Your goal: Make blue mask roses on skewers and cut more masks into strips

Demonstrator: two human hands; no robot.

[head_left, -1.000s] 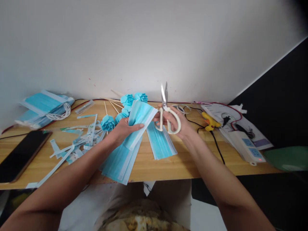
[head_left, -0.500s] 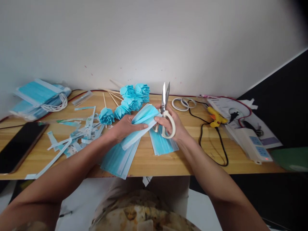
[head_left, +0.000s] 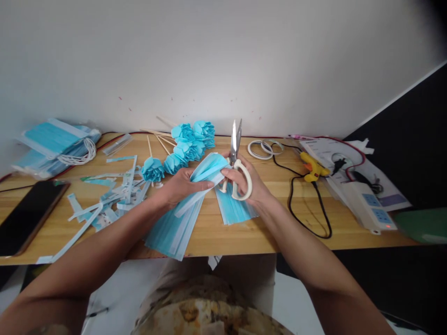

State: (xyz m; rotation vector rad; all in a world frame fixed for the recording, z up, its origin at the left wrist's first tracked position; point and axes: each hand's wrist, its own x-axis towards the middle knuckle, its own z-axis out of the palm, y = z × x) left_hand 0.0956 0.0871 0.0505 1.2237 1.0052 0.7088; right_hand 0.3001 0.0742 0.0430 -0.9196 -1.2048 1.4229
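My left hand [head_left: 181,186] grips a folded blue face mask piece [head_left: 206,174] above the wooden table [head_left: 244,232]. My right hand [head_left: 249,186] holds white-handled scissors [head_left: 236,163], blades pointing up and nearly closed, while its fingertips also pinch the right end of the mask piece. Under my hands lie more flat blue mask sheets [head_left: 174,230] and another mask sheet [head_left: 232,209]. Behind them sit blue mask flowers on wooden sticks [head_left: 188,144].
Cut mask strips [head_left: 104,200] litter the left side by a black phone [head_left: 28,216]. A stack of masks [head_left: 56,144] lies far left. Tape rolls [head_left: 263,149], a yellow glue gun [head_left: 312,167], a black cable [head_left: 307,209] and a power strip [head_left: 365,207] are at the right.
My hands came together and lower toward the table; the right fingertips now pinch the mask piece's end. The scissors shifted slightly left and their blades closed a little.
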